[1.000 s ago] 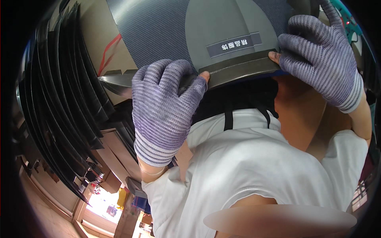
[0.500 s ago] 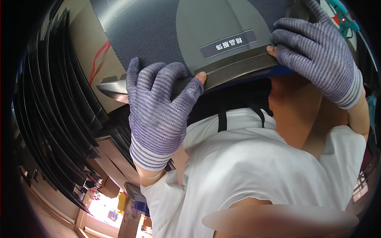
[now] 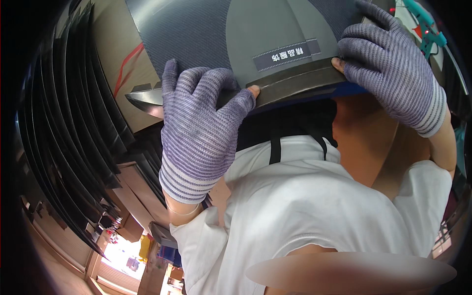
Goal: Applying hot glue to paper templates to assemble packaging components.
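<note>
A dark blue, fine-lined sheet (image 3: 182, 37) with a grey rounded shape and a small dark label (image 3: 286, 55) lies in front of me. Along its near edge runs a folded, glossy dark flap (image 3: 295, 81), whose pointed, shiny end shows past my left hand. My left hand (image 3: 199, 125), in a purple-and-white striped glove with a bare thumb tip, grips the flap; its thumb presses there while bent fingers rest on the sheet. Farther right, my right hand (image 3: 393, 71), gloved alike, has its bare thumb tip at the flap's other part and its fingers curled over the sheet.
Many curved dark sheets (image 3: 64, 123) stand stacked on the left. A red strip (image 3: 127, 69) lies on the tan surface (image 3: 110, 39) beside the work. At the far right is a teal glue gun (image 3: 425, 29) with a pale cord. Brown cardboard (image 3: 361, 132) shows below the right hand.
The sheet and my left hand sit slightly farther right in the picture, and the left hand slightly higher. Both thumbs stay at the flap.
</note>
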Tool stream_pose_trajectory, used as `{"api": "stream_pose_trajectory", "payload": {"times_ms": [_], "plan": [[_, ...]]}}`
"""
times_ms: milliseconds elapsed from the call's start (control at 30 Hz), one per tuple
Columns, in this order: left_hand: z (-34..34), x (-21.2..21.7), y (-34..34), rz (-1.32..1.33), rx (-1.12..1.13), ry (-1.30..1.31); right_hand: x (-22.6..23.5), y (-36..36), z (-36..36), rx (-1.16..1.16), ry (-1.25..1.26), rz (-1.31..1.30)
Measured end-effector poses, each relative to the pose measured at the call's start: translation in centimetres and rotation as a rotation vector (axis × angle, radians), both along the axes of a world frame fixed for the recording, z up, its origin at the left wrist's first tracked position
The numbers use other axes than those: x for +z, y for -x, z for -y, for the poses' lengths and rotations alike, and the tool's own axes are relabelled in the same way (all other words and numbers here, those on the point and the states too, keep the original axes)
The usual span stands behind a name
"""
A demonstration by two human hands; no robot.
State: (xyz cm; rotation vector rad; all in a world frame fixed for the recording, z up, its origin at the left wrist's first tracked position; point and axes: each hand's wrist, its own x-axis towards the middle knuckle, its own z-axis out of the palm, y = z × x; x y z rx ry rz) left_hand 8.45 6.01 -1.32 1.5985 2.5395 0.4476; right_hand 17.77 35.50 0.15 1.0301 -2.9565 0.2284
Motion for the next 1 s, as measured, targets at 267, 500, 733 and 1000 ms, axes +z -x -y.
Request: {"api": "stream_pose_trajectory", "payload": {"times_ms": [267, 500, 733, 1000], "plan": [[0.2, -0.4, 0.2, 0.034, 0.018, -0.03, 2.4, 0.2, 0.7, -0.142, 0.108, 0.311], [0.1, 0.2, 0.3, 0.046, -0.022, -0.046, -0.1, -0.9, 0.3, -0.109, 0.117, 0.048], [0.0, -0.3, 0.4, 0.036, -0.014, -0.062, -4.0, 1.2, 0.8, 0.141, 0.273, -0.169], [0.0, -0.1, 0.5, 0.066, -0.01, -0.005, -2.5, 1.1, 2.6, 0.03, 0.336, -0.036]]}}
